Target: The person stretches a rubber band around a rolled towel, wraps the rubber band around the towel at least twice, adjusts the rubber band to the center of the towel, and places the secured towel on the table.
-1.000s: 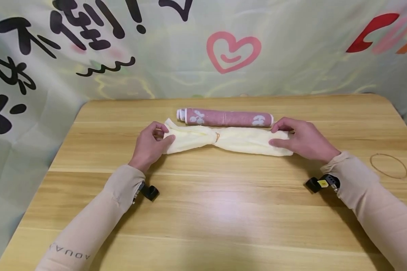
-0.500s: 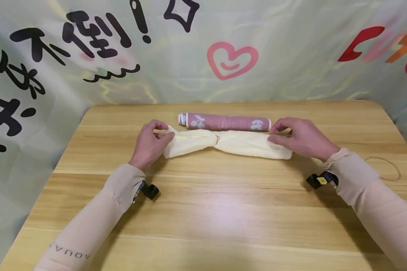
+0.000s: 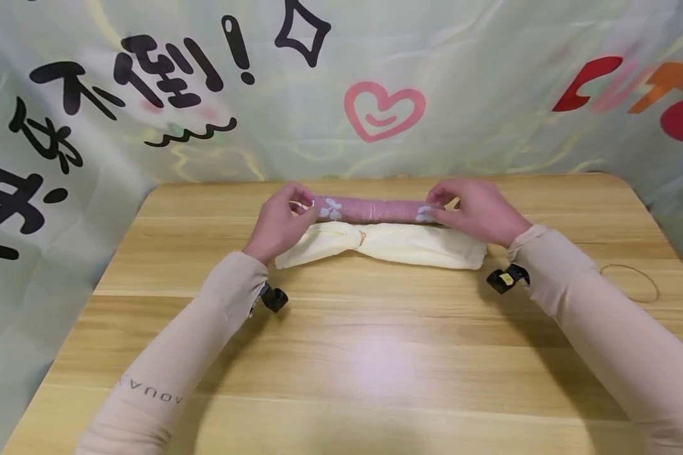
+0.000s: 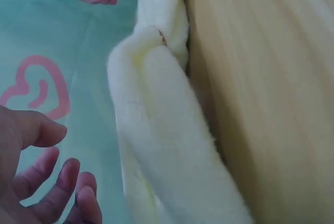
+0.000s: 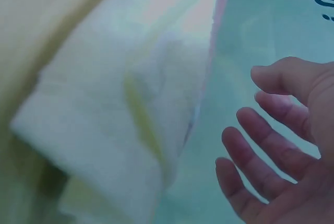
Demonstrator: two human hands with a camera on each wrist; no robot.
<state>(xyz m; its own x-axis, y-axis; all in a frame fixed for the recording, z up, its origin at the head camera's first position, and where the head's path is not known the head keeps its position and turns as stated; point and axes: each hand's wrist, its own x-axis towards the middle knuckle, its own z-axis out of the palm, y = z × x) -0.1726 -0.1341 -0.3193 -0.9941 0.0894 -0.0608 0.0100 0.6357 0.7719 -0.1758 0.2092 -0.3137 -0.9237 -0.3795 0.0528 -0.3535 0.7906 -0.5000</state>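
A pink rolled towel [image 3: 375,210] with pale printed motifs lies at the back of the table. Just in front of it is a cream rolled towel [image 3: 415,243], cinched at its middle by a thin rubber band [image 3: 362,238]. My left hand [image 3: 281,221] hovers at the pink roll's left end, fingers loosely bent, and the left wrist view shows nothing held. Over the pink roll's right end is my right hand [image 3: 480,208]; in the right wrist view its fingers [image 5: 255,151] are spread and apart from the cream towel. Both hands partly cover the pink roll's ends.
A loose rubber band [image 3: 649,279] lies on the wooden table [image 3: 364,366] at the right, beyond my right forearm. A printed cloth backdrop [image 3: 478,114] stands behind the table's back edge. Each wrist carries a small black camera.
Both hands have left the cream towel's ends and moved back and inward to the pink roll's ends. The cream towel stays in place. The head view has tilted up slightly.
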